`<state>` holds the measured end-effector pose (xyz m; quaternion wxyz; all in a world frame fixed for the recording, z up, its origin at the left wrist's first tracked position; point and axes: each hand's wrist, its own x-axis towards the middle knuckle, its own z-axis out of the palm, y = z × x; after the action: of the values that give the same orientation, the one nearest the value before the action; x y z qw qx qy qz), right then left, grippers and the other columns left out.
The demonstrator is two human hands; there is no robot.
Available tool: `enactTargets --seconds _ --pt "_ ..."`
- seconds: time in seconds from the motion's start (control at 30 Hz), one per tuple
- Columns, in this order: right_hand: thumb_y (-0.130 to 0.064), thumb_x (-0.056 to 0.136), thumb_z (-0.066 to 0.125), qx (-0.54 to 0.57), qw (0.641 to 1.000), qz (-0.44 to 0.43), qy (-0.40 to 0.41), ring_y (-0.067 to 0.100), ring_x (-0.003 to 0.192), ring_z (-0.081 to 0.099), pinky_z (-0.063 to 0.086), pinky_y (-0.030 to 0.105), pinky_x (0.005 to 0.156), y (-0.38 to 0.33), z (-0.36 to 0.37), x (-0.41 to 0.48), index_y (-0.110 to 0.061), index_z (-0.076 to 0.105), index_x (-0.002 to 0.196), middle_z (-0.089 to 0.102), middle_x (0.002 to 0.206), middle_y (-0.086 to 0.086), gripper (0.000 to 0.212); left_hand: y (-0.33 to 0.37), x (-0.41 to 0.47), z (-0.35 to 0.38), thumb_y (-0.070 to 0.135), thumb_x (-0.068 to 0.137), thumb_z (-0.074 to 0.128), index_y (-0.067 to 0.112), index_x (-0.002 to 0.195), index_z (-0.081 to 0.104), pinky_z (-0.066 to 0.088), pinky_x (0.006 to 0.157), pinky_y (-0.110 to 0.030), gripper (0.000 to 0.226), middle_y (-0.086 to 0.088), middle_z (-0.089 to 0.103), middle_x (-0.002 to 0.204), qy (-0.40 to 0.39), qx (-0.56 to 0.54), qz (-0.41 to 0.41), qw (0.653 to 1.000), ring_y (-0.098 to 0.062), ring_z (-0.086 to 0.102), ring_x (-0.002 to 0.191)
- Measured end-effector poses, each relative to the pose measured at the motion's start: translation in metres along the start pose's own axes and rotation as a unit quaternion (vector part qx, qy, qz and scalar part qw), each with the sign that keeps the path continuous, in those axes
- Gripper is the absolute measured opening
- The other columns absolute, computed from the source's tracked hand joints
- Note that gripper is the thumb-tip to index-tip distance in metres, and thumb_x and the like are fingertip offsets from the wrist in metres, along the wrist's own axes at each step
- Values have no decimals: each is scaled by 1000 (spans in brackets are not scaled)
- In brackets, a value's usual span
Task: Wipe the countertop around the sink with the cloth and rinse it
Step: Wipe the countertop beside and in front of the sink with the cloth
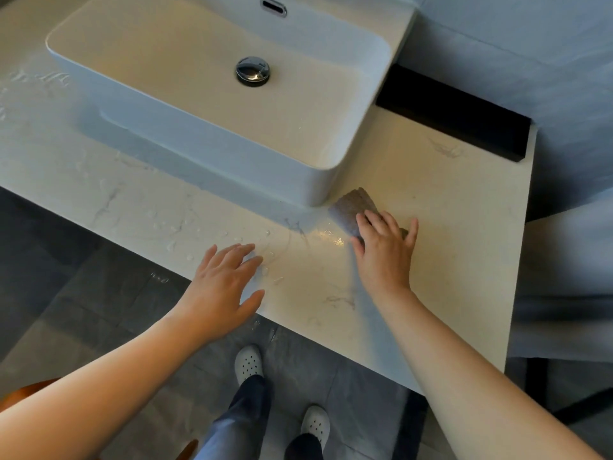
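Two hands, wet marble countertop [431,200], grey floor [99,293]

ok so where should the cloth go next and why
Probably slide the cloth leftward along the front strip of the countertop. The right hand presses it flat by the sink's front right corner, and water droplets lie to its left, near the open left hand.

Warm light is falling on the table [431,180] toward three o'clock, while its nine o'clock side is looking cool and dim. Glare is glinting beside the cloth [353,207]. Wide-angle distortion is bending the edges; details are appearing soft.
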<state>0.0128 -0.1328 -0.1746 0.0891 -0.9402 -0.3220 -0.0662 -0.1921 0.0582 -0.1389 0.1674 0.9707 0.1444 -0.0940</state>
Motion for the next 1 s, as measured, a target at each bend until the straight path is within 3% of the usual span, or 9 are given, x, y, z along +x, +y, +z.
enactTargets --seconds 0.1,0.17,0.27,0.4,0.53,0.63,0.9,1.0 --pt "-30 89 59 -52 997 47 -26 29 128 43 8 61 111 2 -1 19 -16 59 124 58 130 1 38 -4 0 1 58 83 28 19 135 51 14 115 -49 69 -4 42 146 -3 1 -2 1000 -26 35 137" --pt "-29 92 55 -43 995 77 -35 33 128 40 18 55 110 0 -3 32 -14 58 124 55 134 4 36 -7 -2 1 57 84 30 18 133 53 16 115 -51 67 -5 43 145 -1 -4 -3 1000 -26 36 136" --pt "-23 93 55 48 995 81 -40 34 122 45 40 45 94 -3 2 40 -8 52 132 51 138 10 42 -14 -7 3 56 85 31 19 133 54 15 115 -50 65 -4 44 145 -4 1 -3 1000 -25 37 136" --pt "-15 87 61 124 990 70 27 35 113 53 44 43 89 -11 16 23 -7 59 126 59 130 11 39 -24 -16 5 56 85 32 19 132 54 14 114 -48 63 -4 44 144 -6 7 -18 1000 -25 37 136" --pt "-26 88 57 183 982 48 27 30 112 55 44 42 88 -45 21 -8 -13 66 119 62 127 4 35 -29 -26 6 55 85 32 18 134 51 19 114 -49 65 -5 42 146 1 -2 -36 999 -27 35 137" --pt "-30 90 51 226 974 -1 -1 25 112 55 45 41 91 -71 19 -36 -18 68 116 64 125 -1 33 -28 -34 6 55 84 32 14 135 50 28 111 -47 68 -7 43 145 8 -15 -47 999 -28 37 135" --pt "-19 88 60 293 948 -91 -82 16 106 58 46 27 93 -90 -3 -97 -20 71 111 68 116 -6 26 -32 -73 9 54 83 35 12 133 52 37 106 -46 68 -8 48 139 5 13 -90 996 -29 45 127" --pt "-17 88 64 379 912 -39 -151 4 104 60 45 17 91 -90 -24 -116 -23 71 110 69 112 -10 24 -26 -89 10 55 82 34 13 132 53 38 105 -47 69 -8 49 139 15 24 -106 994 -28 46 127"
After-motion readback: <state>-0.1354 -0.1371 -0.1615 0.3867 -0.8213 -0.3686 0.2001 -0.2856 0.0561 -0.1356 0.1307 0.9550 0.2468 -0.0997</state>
